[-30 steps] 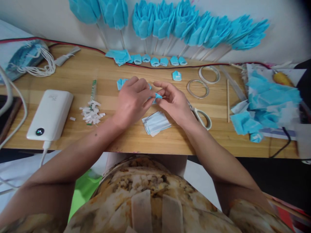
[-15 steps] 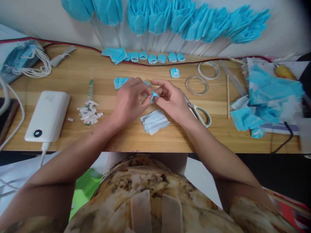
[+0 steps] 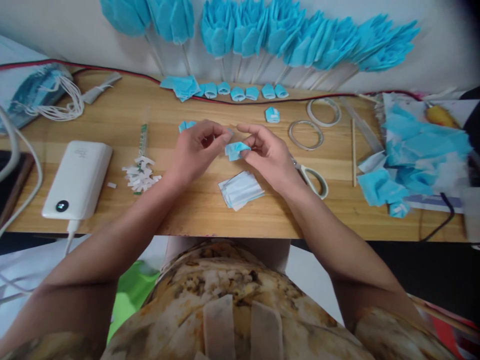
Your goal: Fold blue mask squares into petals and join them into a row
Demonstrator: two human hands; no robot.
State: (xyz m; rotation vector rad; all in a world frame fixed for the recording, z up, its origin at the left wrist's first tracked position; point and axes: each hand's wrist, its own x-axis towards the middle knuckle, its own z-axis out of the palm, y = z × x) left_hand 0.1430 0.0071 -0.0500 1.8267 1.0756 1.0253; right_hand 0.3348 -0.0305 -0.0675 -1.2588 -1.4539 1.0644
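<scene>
We have one small light-blue sheet of soft, fabric-like material (image 3: 235, 151) just above the centre of the frame, lifted off the wooden tabletop (image 3: 180, 215). Our right hand (image 3: 268, 150) pinches its right edge between thumb and fingers; our left hand (image 3: 198, 147) has thumb and forefinger brought together just beside it, and we cannot tell whether anything is between them. We judge this to be a folding or shaping step, where the next move calls for a steady right pinch while the left fingertips work the loose edge. Counting, we find about nine big blue fabric flowers on pale stems (image 3: 217, 30) along the top, overlapping at the right; seven small folded blue cups (image 3: 237, 93) in the row below, the leftmost partly hidden; two pale tape rings (image 3: 308, 148) and one pair of white-handled scissors (image 3: 321, 177) right of centre; and one stack of pale rectangular sheets (image 3: 242, 190), too tight to count, below our hands.
</scene>
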